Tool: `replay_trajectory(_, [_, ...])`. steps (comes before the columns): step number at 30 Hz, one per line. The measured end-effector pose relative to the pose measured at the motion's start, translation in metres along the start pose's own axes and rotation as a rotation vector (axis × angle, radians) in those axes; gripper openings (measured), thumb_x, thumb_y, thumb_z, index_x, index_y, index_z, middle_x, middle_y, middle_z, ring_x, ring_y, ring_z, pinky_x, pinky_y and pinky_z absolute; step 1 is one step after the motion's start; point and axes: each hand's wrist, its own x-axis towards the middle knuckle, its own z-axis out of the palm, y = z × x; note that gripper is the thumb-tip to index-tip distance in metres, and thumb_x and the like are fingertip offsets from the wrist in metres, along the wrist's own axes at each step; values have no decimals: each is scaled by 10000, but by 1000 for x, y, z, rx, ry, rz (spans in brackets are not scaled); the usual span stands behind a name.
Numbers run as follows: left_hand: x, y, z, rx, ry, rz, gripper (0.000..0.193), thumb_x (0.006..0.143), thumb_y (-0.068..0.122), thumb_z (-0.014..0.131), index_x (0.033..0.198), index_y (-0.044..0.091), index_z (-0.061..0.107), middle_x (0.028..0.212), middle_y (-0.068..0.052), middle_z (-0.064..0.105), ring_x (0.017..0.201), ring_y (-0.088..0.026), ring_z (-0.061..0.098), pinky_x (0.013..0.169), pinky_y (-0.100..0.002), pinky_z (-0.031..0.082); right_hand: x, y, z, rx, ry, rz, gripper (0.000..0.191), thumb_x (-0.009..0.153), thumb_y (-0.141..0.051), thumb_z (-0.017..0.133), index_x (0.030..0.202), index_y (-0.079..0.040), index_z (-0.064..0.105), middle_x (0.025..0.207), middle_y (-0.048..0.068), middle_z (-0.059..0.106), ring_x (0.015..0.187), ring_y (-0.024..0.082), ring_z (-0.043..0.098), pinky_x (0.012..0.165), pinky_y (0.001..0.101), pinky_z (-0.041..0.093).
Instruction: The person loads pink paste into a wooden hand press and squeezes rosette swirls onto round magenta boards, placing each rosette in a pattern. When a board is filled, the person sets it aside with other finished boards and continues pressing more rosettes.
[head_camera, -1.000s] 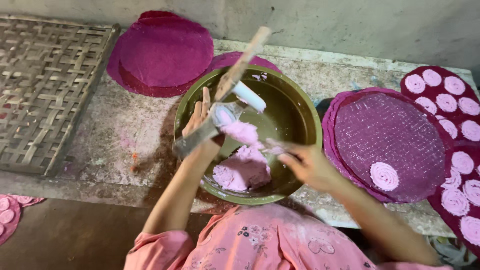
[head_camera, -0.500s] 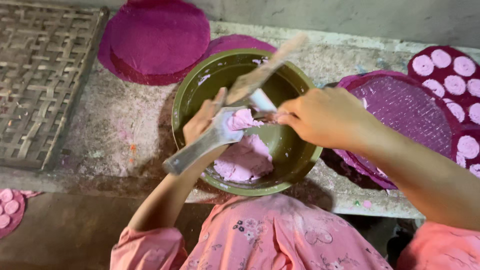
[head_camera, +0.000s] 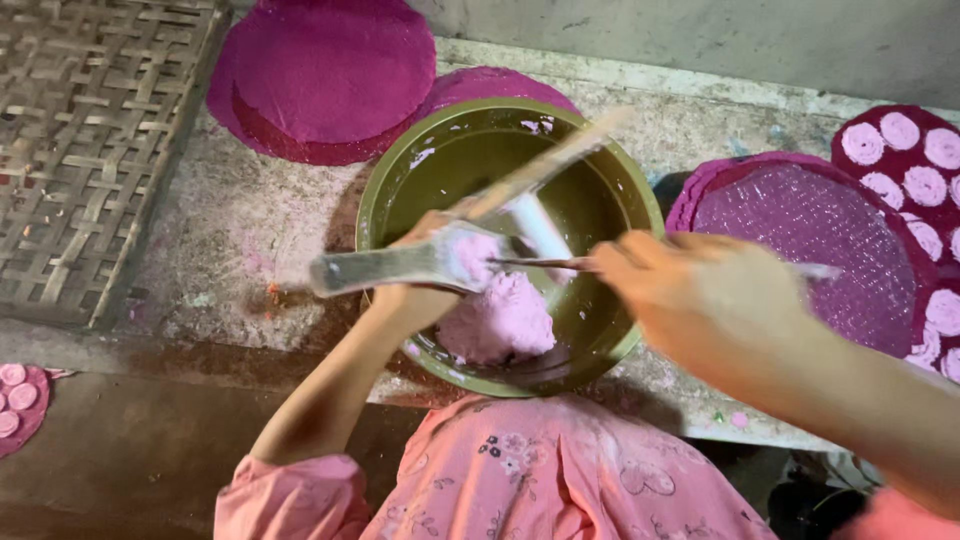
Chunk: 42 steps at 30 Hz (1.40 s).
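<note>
While fingers (head_camera: 445, 235) grip it, paddle (head_camera: 400, 265) overhangs bowl (head_camera: 600, 190).

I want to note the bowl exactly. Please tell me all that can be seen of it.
The bowl is round, olive green and glossy, perhaps plastic or enamel. It stands upright on the stained ledge, partly over a magenta mat. Pink dough lies at its bottom; pale smears mark its wall. The left hand reaches into it.

Woven mat (head_camera: 85, 150): bamboo lattice, flat at far left.
Magenta discs (head_camera: 330, 75): stacked rounds behind the bowl.
Dotted tray (head_camera: 925, 170): dark round with pale pink patties, far right.
Small tray (head_camera: 20, 405): pink patties, lower left.
Counter (head_camera: 250, 240): grey, dusted pink.
</note>
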Motion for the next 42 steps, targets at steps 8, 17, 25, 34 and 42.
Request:
replay_trajectory(8, [6,7,23,118,51,216,340,877,267,714,1210,205,739,1387,-110,652,1188,-269,655,1006,-434,506,37,-28,26,126,-32,-115,168,840,-160,598,958,-238,688,815,37,660,762,274,708,596,438,574])
replay_trajectory(17, [17,10,14,260,-43,268,463,788,366,749,1203,168,696,1312,-106,649,1188,-322,625,978,-442,529,39,-43,31,-180,-9,-95,259,828,-171,621,1073,-88,642,849,45,653,692,232,712,531,355,573])
replay_trajectory(25, [12,-4,3,75,46,-66,335,924,348,623,1210,206,723,1281,-83,718,1096,-259,731,942,-416,592,13,-18,53,96,43,89,197,920,-175,612,1086,-88,673,857,70,676,690,260,707,531,402,552])
replay_trajectory(34, [23,17,11,596,525,78,484,916,185,699,1373,52,610,1618,-256,398,1102,-333,634,809,-356,619,52,-53,149,1087,251,417,385,988,-162,627,1362,-70,647,1016,277,714,813,360,759,740,406,576])
replay_trajectory(42, [49,-60,1,-74,413,-296,201,988,115,657,1175,45,669,1437,-194,564,807,-212,668,679,-291,591,29,-55,185,1175,-69,200,395,1015,-150,568,1399,-69,619,1133,254,729,1009,306,733,845,342,559])
